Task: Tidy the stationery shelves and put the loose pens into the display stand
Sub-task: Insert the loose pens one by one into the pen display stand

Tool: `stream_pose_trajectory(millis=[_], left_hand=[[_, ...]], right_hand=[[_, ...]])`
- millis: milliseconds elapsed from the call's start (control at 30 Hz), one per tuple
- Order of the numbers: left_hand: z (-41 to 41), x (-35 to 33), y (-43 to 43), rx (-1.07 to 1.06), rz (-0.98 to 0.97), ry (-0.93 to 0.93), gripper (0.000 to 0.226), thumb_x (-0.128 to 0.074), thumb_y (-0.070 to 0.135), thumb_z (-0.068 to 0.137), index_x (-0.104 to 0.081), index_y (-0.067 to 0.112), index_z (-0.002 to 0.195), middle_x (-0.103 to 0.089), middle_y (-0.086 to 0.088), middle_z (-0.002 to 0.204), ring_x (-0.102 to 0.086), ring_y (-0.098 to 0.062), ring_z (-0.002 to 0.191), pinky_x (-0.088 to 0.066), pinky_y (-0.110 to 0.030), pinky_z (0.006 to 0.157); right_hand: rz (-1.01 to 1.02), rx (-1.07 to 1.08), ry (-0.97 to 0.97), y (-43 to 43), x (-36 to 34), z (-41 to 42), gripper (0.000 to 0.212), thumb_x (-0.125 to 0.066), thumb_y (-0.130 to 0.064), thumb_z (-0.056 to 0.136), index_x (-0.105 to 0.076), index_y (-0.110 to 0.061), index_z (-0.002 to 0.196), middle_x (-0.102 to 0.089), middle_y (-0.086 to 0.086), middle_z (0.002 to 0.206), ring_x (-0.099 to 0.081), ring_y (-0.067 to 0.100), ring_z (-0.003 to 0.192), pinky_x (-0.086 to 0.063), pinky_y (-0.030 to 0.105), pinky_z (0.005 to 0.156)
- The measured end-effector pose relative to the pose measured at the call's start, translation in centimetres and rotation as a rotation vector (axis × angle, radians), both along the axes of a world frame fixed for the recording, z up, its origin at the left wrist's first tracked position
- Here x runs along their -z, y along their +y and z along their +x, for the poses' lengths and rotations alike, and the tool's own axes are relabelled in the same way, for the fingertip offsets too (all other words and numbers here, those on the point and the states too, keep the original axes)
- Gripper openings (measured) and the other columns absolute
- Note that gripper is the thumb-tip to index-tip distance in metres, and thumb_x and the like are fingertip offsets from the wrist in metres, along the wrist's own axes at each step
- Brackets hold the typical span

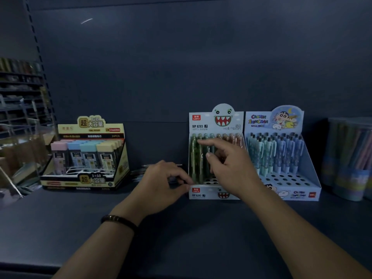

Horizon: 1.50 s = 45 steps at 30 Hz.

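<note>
You are working over a dark shelf [181,228] in dim light. Your left hand [161,184] is curling its fingers at the left front corner of the monster stand [216,121]; I cannot tell whether it is gripping anything. Your right hand [227,164] is hovering loose-fingered, holding nothing, its forefinger touching the pens [196,158] standing in the stand. Front holes are showing empty, and what look like loose pens [138,172] are lying just left of the stand, so the filling looks unfinished.

Monster display stand [216,125] w/ green pens [196,158] upright
</note>
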<state>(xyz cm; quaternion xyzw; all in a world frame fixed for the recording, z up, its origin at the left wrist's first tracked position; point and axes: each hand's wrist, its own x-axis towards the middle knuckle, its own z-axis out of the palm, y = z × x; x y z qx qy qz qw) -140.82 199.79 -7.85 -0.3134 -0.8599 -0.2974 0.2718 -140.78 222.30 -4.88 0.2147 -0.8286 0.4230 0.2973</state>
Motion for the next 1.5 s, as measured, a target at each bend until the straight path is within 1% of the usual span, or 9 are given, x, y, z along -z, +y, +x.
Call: stream_pose_trajectory(millis=[100, 200, 367, 567, 867, 1100, 1300, 1400, 1500], left_hand=[[-0.8, 0.2, -0.5, -0.086, 0.088, 0.026, 0.026, -0.086, 0.017, 0.081, -0.075, 0.04, 0.088, -0.068, 0.019, 0.083, -0.063, -0.006, 0.086, -0.044, -0.01, 0.075], [-2.0, 0.5, -1.6, -0.298, 0.104, 0.05, 0.033, -0.083, 0.018, 0.079, -0.066, 0.044, 0.089, -0.062, 0.021, 0.091, -0.057, -0.005, 0.09, -0.049, -0.031, 0.083], [-2.2, 1.1, -2.7, -0.575, -0.098, -0.089, 0.038, -0.077, 0.028, 0.088, -0.063, 0.047, 0.117, -0.053, 0.02, 0.12, -0.043, -0.02, 0.116, -0.025, -0.037, 0.087], [-2.4, 1.1, -2.6, -0.649, -0.147, -0.223, 0.046, -0.066, 0.032, 0.097, -0.054, 0.043, 0.14, -0.052, 0.013, 0.144, -0.038, -0.027, 0.13, -0.028, -0.045, 0.096], [-2.2, 1.4, -2.3, -0.714, -0.186, -0.257, 0.035, -0.054, 0.038, 0.103, -0.057, 0.044, 0.137, -0.048, 0.005, 0.136, -0.035, -0.031, 0.126, -0.029, -0.052, 0.107], [-1.8, 1.5, -2.6, -0.663, -0.232, -0.236, 0.017, -0.054, 0.033, 0.105, -0.059, 0.045, 0.117, -0.049, 0.011, 0.126, -0.034, -0.024, 0.118, -0.02, -0.043, 0.088], [-2.0, 0.6, -2.3, -0.391, 0.136, -0.055, 0.021, -0.065, 0.029, 0.102, -0.063, 0.05, 0.101, -0.063, 0.021, 0.097, -0.055, -0.015, 0.098, -0.046, -0.041, 0.086], [-0.3, -1.2, -0.5, -0.037, 0.591, -0.193, 0.025, -0.065, 0.009, 0.101, -0.074, 0.03, 0.112, -0.077, 0.007, 0.099, -0.072, -0.01, 0.093, -0.057, -0.022, 0.08], [0.4, -1.9, 0.5, 0.154, 0.809, -0.341, 0.027, -0.066, 0.004, 0.099, -0.073, 0.02, 0.119, -0.079, 0.002, 0.11, -0.074, -0.009, 0.106, -0.057, -0.018, 0.084]], right_hand=[[-0.012, -0.003, 0.014, -0.1, 0.1, 0.0, 0.04, -0.061, -0.022, 0.103, -0.067, -0.053, 0.127, -0.064, 0.006, 0.065, -0.061, 0.027, 0.062, -0.054, 0.039, 0.061], [-0.063, 0.014, 0.062, 0.0, 0.0, 0.1, 0.038, -0.063, -0.019, 0.102, -0.07, -0.047, 0.127, -0.061, 0.001, 0.069, -0.059, 0.019, 0.063, -0.054, 0.033, 0.061], [-0.14, 0.021, 0.085, 0.0, 0.0, 0.3, 0.033, -0.064, -0.017, 0.101, -0.067, -0.04, 0.124, -0.06, 0.002, 0.072, -0.061, 0.017, 0.068, -0.057, 0.038, 0.068], [-0.145, 0.028, 0.079, -0.2, 0.0, 0.4, 0.027, -0.066, -0.016, 0.101, -0.067, -0.036, 0.118, -0.06, 0.002, 0.071, -0.061, 0.016, 0.066, -0.056, 0.034, 0.066], [-0.14, 0.029, 0.044, -0.1, 0.1, 0.3, 0.02, -0.067, -0.017, 0.1, -0.069, -0.033, 0.112, -0.06, 0.003, 0.07, -0.061, 0.019, 0.066, -0.053, 0.027, 0.063], [-0.119, 0.016, 0.045, -0.1, 0.1, 0.3, 0.018, -0.067, -0.017, 0.1, -0.069, -0.034, 0.106, -0.058, 0.004, 0.07, -0.06, 0.019, 0.066, -0.054, 0.032, 0.064], [-0.133, 0.032, 0.065, -0.2, 0.0, 0.3, 0.018, -0.068, -0.016, 0.099, -0.069, -0.033, 0.101, -0.058, 0.001, 0.069, -0.058, 0.015, 0.063, -0.05, 0.025, 0.06], [-0.14, 0.035, 0.074, -0.2, -0.1, 0.4, 0.017, -0.069, -0.017, 0.099, -0.07, -0.033, 0.101, -0.058, 0.0, 0.069, -0.058, 0.013, 0.062, -0.049, 0.021, 0.059], [-0.151, 0.023, 0.083, -0.5, -0.4, 0.8, 0.014, -0.074, -0.024, 0.096, -0.071, -0.036, 0.104, -0.062, -0.001, 0.072, -0.06, 0.01, 0.064, -0.053, 0.024, 0.063]])
